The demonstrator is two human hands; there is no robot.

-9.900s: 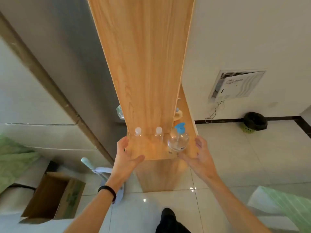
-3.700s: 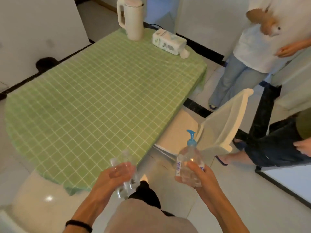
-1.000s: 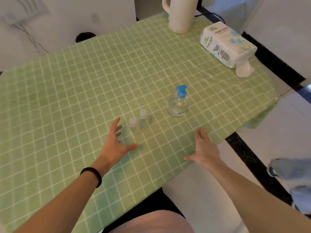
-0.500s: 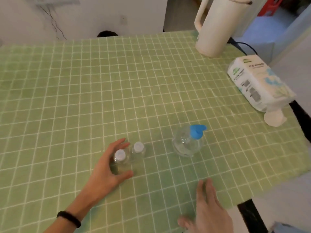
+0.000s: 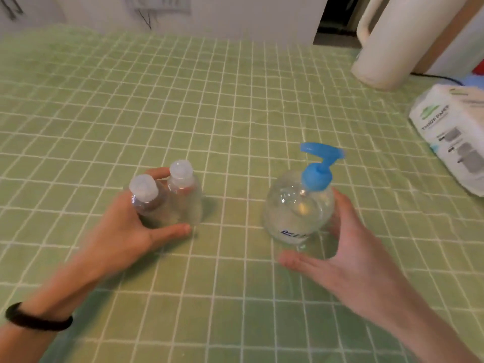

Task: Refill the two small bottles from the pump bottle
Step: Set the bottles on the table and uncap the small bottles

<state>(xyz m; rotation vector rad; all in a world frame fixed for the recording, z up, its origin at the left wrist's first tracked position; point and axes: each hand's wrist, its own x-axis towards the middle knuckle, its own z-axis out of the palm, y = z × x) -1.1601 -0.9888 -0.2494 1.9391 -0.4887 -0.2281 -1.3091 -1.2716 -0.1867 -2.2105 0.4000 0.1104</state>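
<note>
Small bottles [image 5: 183,205], two of them and both clear with pale round caps, stand upright and touch each other on the green checked tablecloth [image 5: 235,100], a little left of the middle of the table. The left hand [image 5: 117,231] is curled round them: its thumb [image 5: 170,230] lies along the cloth in front of their bases, and one fingertip [image 5: 159,174] shows behind them, between the two caps. The left one of the two sits deepest in this hand. A black band [image 5: 36,320] is around the left wrist. The pump bottle [image 5: 298,213] stands upright to the right of the small ones, apart from them, with clear liquid inside and a blue pump head [image 5: 318,169] whose spout points to the left. The right hand [image 5: 348,258] is spread around this bottle with rather straight fingers; the thumb stays on the near side, not touching the bottle, and the other fingers reach behind its right side, where I cannot tell if they touch it. At the far right corner of the table stands a cream jug [image 5: 400,40], only partly in view. A white pack of tissue paper [image 5: 455,142] lies near the right edge.
</note>
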